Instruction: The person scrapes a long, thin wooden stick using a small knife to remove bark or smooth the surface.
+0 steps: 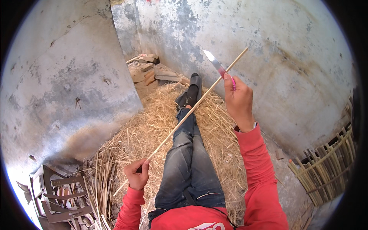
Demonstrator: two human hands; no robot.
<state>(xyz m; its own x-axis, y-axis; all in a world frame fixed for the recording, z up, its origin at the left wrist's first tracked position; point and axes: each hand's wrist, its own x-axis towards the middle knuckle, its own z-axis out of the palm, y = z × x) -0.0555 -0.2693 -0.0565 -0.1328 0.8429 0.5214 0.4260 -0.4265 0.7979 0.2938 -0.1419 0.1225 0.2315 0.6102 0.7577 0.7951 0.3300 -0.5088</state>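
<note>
A long, thin, pale stick [180, 123], which looks like bamboo or wood, runs slantwise over my outstretched legs from lower left to upper right. My left hand [137, 174] is closed round it near its lower end, and a short tail pokes out below the fist. Up at the right, my right hand [239, 101] grips a knife [213, 61] with a pink handle. Its blade points up and left and crosses the stick a little short of the far end. Whether the edge bites into the stick, I cannot tell.
Pale shavings [134, 132] lie heaped around my legs. Loose strips [101, 184] and a broken dark frame [67, 193] are at lower left. A slatted panel [326, 168] leans at right. Bricks [151, 73] lie beyond my feet, near stained walls [299, 76].
</note>
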